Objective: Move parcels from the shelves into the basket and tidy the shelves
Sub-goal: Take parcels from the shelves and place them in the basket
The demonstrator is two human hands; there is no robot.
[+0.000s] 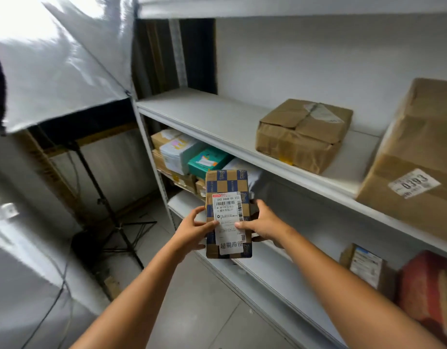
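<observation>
Beside the shelves, a checkered parcel hangs in the air, label up: left hand grips its left edge, right hand its right edge. Small box and large box sit on the upper shelf.

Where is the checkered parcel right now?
Head view, low centre: the checkered parcel is held between the left hand and right hand, in front of the shelves, just below the teal parcel.
</observation>
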